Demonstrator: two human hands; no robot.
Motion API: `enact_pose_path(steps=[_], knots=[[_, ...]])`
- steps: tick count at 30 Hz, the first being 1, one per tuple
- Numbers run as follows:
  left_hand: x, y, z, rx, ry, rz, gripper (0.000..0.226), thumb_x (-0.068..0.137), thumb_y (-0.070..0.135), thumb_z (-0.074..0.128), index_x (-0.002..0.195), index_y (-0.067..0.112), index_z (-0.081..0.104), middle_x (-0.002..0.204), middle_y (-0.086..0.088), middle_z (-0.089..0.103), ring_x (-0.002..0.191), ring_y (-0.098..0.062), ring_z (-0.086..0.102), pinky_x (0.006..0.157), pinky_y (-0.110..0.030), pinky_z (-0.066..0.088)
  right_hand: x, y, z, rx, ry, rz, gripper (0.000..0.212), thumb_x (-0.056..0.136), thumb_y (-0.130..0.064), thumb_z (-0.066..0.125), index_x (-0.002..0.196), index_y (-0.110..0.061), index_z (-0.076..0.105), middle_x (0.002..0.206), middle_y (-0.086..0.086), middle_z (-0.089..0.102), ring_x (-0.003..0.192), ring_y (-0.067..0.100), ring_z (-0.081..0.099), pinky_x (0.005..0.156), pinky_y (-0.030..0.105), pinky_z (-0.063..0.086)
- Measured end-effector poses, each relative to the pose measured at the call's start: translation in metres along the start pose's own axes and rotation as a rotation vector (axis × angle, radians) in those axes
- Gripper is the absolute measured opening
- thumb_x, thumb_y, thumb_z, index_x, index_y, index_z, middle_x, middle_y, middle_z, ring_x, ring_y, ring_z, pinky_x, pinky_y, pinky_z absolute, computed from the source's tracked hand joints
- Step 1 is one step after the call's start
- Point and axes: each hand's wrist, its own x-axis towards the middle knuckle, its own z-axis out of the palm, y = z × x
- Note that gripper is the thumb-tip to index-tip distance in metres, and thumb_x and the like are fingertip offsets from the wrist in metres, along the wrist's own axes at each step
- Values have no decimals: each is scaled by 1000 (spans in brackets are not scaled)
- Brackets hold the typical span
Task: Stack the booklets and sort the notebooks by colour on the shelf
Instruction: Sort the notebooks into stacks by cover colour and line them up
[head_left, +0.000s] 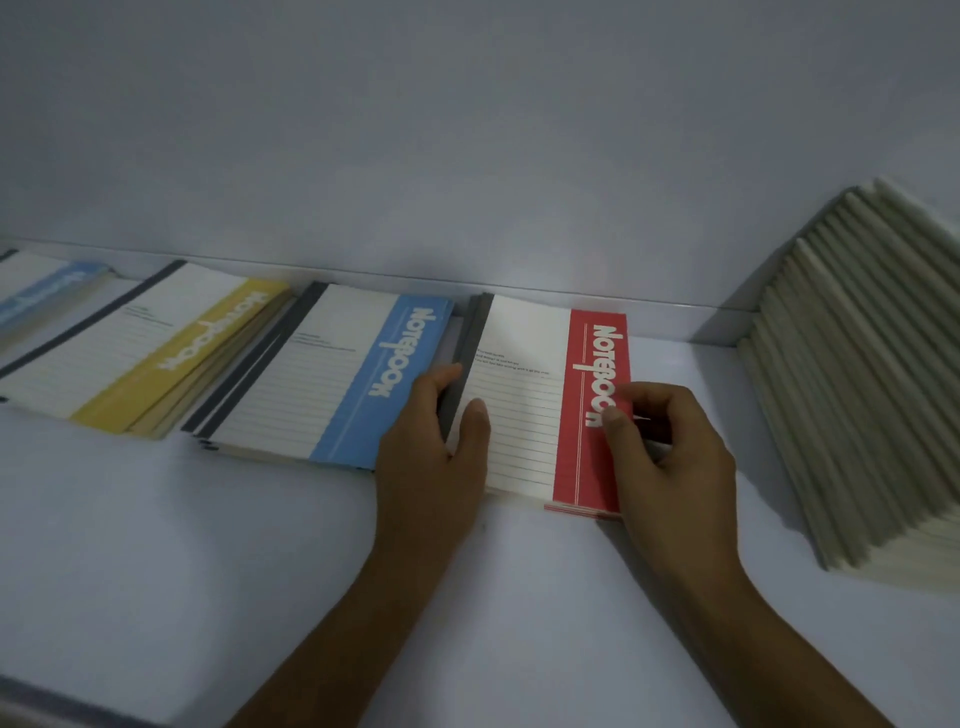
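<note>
Evidently nearly finished: yellow notebooks (156, 343), blue notebooks (332, 379) and red notebooks (524, 405) lay in separate piles along the shelf's (156, 545) back edge, with booklets (857, 374) stacked at its right end. The left hand (436, 436) gripped the red pile's spine and the right hand (670, 457) pinched its opposite edge, probably squaring it.

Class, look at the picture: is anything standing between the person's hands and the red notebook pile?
Nothing visible does. The left hand grips the red notebook pile at its dark spine side, and the right hand holds its red edge.
</note>
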Motion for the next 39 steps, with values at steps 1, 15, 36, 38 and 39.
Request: enact_pose_path(steps=[1, 15, 36, 38, 39], knots=[[-1, 0, 0, -1, 11, 11, 23, 94, 20, 55, 113, 30, 48, 97, 29, 51, 89, 13, 53, 72, 1, 41, 0, 1, 0, 5, 6, -5, 21, 91, -42, 54, 107, -30, 56, 99, -20, 65, 80, -1, 67, 70, 23, 55], [2, -7, 1, 71, 36, 69, 24, 94, 18, 53, 118, 16, 56, 116, 0, 62, 103, -14, 57, 84, -29, 53, 2, 5, 4, -60, 56, -80, 18, 92, -38, 56, 103, -25, 59, 93, -20, 65, 77, 2, 68, 70, 23, 55], [-12, 0, -116, 440, 10, 449, 46, 92, 23, 58, 135, 7, 47, 144, -11, 44, 137, -27, 34, 111, -39, 28, -54, -78, 62, -321, 86, -542, 26, 87, -32, 57, 107, -15, 63, 112, 4, 66, 101, 25, 60, 91, 36, 43], [-12, -15, -159, 627, -3, 422, 56, 96, 34, 50, 144, 11, 34, 154, -10, 26, 144, -25, 18, 115, -39, 18, -71, -104, 100, -327, -44, -571, 34, 88, -35, 59, 116, -16, 62, 123, 6, 63, 113, 28, 57, 99, 41, 39], [-14, -25, -181, 694, -2, 387, 58, 97, 40, 42, 147, 14, 27, 157, -7, 17, 146, -24, 10, 116, -39, 12, -81, -113, 120, -341, -100, -596, 37, 88, -35, 62, 121, -17, 61, 128, 6, 61, 118, 29, 55, 102, 41, 36]])
